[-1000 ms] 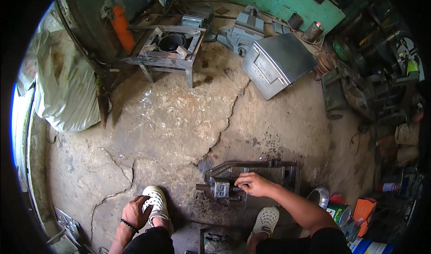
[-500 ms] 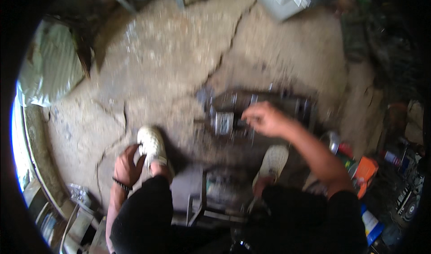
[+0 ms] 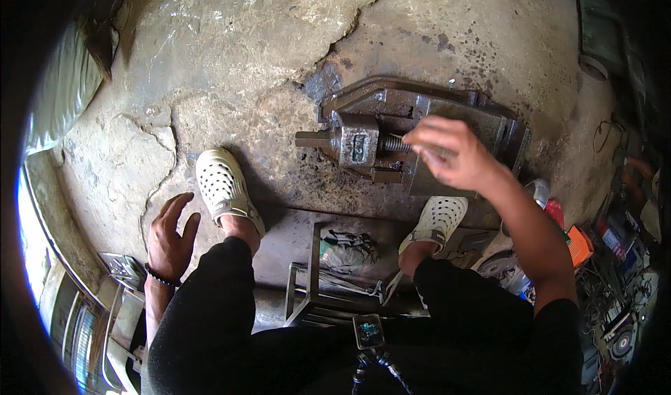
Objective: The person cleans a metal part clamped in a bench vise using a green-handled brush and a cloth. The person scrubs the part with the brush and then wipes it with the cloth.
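A heavy, greasy machine vise (image 3: 453, 126) lies on the concrete floor in front of my feet. Its threaded screw (image 3: 393, 143) runs through a block with a raised marking, and a square shank (image 3: 312, 139) sticks out to the left. My right hand (image 3: 453, 154) hovers over the screw, its fingers curled together and slightly smeared. Whatever the fingertips hold, if anything, is too small to make out. My left hand (image 3: 170, 236), with a beaded bracelet at the wrist, hangs beside my left clog (image 3: 222, 185), fingers apart and holding nothing.
My right clog (image 3: 440, 222) stands just below the vise. Under me is a metal-framed stool or stand (image 3: 312, 273). Tools and parts, including an orange object (image 3: 579, 249), crowd the right side. A pale plastic sheet (image 3: 63, 94) hangs at the far left. Cracks run through the floor.
The view has shifted and come closer, so the vise appears larger. My right hand stays over the screw. My left hand has moved away from the left clog, its fingers extended.
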Motion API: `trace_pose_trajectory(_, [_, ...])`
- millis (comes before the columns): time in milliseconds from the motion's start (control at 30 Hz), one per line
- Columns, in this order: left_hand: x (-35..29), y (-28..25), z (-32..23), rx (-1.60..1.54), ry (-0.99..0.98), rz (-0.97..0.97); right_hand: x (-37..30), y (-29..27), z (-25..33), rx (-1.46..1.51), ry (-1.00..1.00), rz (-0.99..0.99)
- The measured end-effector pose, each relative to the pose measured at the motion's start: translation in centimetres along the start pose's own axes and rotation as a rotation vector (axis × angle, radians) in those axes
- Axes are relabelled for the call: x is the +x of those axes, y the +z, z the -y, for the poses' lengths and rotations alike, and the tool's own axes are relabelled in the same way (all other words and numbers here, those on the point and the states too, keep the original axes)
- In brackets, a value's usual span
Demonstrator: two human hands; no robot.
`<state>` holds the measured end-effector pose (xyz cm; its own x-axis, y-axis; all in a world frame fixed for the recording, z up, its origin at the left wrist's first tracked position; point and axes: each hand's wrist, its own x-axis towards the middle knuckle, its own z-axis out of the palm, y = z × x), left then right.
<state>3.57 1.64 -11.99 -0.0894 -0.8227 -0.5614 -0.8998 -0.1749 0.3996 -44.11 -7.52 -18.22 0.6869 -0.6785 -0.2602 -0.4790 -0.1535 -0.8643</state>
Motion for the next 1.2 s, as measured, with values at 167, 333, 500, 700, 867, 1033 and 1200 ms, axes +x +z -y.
trace_pose_trajectory(167, [0.2,0.0,-0.3,0.010,-0.023,0.036,2.0,-1.3,-1.7,0.132,0.160,0.055])
trace_pose_trajectory(333, [0.3,0.2,-0.3,-0.005,-0.012,0.033,2.4,-0.7,-1.6,0.109,-0.085,-0.025])
trace_pose_trajectory(500, [0.1,0.2,0.0,-0.002,-0.004,0.024,-0.5,0.4,0.3,-0.230,-0.090,0.131])
trace_pose_trajectory(700, [-0.3,0.2,0.3,-0.007,-0.006,0.016,-2.3,0.5,1.2,-0.363,-0.133,0.124])
trace_pose_trajectory(867, [-0.3,0.3,0.6,0.000,0.009,0.009,-1.5,-0.4,0.7,-0.207,-0.101,0.109])
trace_pose_trajectory(1033, [-0.3,0.3,0.7,0.000,-0.003,0.020,-0.2,-1.0,-0.1,-0.147,-0.065,0.136])
trace_pose_trajectory(1200, [-0.3,0.3,0.6,0.000,-0.001,0.020,1.3,-1.9,-0.3,0.017,-0.040,0.099])
